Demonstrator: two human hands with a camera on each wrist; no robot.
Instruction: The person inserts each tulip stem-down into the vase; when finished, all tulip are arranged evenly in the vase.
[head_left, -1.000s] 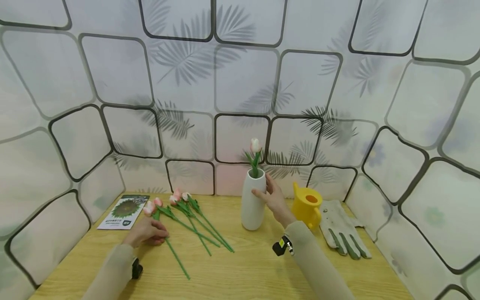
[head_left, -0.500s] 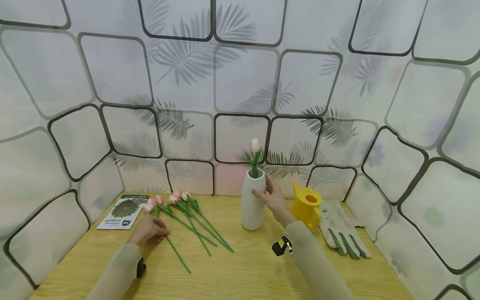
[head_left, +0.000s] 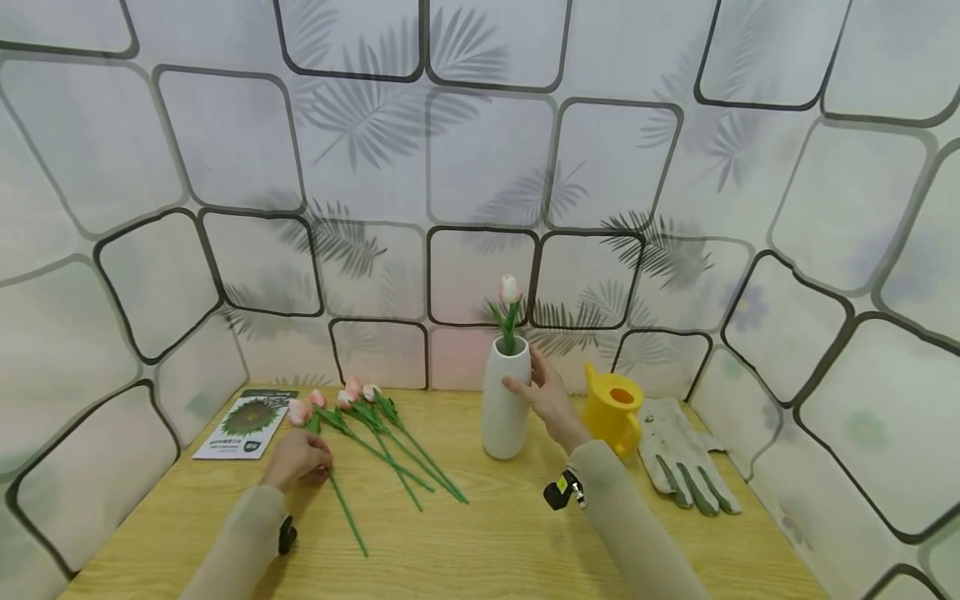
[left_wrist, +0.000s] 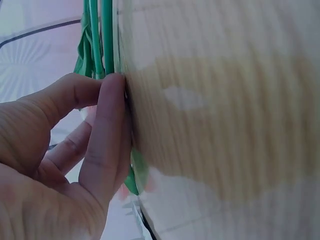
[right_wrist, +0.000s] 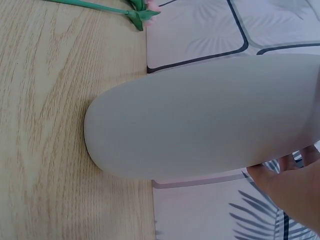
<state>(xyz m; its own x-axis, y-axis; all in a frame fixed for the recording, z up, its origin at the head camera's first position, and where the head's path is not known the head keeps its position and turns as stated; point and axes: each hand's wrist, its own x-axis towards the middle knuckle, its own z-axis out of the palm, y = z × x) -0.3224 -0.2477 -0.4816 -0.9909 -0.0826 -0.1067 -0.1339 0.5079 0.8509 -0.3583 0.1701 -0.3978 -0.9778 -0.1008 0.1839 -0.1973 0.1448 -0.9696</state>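
At the table's left, my left hand (head_left: 298,460) pinches the green stem of a pink artificial tulip (head_left: 347,515) between thumb and fingertips. Its bloom lies just beyond the hand. In the left wrist view, the thumb and fingers meet at the stem, close above the wood. My right hand (head_left: 553,400) grips the upper right side of a tall white vase (head_left: 504,417), thumb in front and the other fingers mostly hidden behind. Upright on the table, the vase holds one white-pink tulip (head_left: 510,292). Several more pink tulips (head_left: 382,433) lie between the hands.
A sunflower seed packet (head_left: 247,425) lies at the far left of the wooden table (head_left: 465,558). Right of the vase stand a yellow watering can (head_left: 611,414) and a pair of grey-green gloves (head_left: 682,458). A patterned curtain (head_left: 480,167) encloses the back and sides.
My left hand has shifted slightly right, and the stem it pinches has swung so its lower end points more toward me. The right hand and vase stay put.
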